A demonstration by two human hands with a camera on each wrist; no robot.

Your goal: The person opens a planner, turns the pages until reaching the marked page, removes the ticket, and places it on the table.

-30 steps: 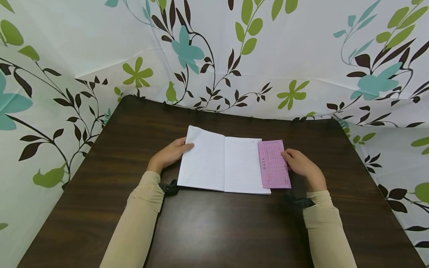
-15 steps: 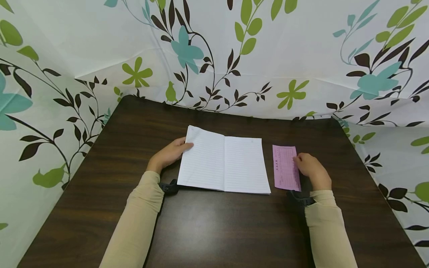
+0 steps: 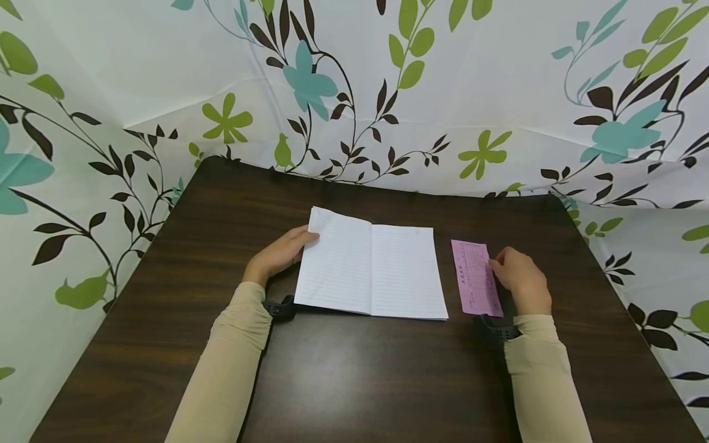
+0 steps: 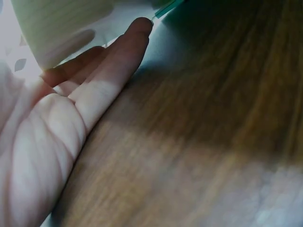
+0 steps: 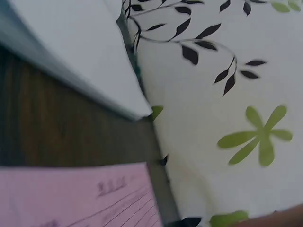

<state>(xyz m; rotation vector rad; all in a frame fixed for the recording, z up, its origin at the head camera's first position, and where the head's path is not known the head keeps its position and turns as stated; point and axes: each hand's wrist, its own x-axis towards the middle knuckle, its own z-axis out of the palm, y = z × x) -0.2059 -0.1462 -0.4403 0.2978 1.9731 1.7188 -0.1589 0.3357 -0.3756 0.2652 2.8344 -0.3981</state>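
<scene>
An open notebook (image 3: 371, 271) with lined white pages lies on the dark wooden table. My left hand (image 3: 279, 252) holds its left edge, thumb on top of the page and fingers underneath. In the left wrist view, the left hand (image 4: 61, 118) has its fingers stretched beneath the pale cover (image 4: 66, 19), close to the tabletop. To the right of the notebook, apart from it, lies a pink printed slip (image 3: 475, 280), slightly tilted. My right hand (image 3: 522, 280) pinches the slip's right edge with curled fingers. In the right wrist view, the pink slip (image 5: 71, 198) shows below the notebook (image 5: 90, 52).
The dark wood table (image 3: 360, 381) extends around both items. Behind and beside it hangs a white cloth (image 3: 432, 104) with a leaf and flower print. A dark band (image 3: 280, 309) with a camera sits at the left wrist, and another band (image 3: 495, 329) at the right.
My right hand has drawn the pink slip off the notebook's right page onto the table at the right. The slip has since turned slightly. The left hand and notebook have stayed put.
</scene>
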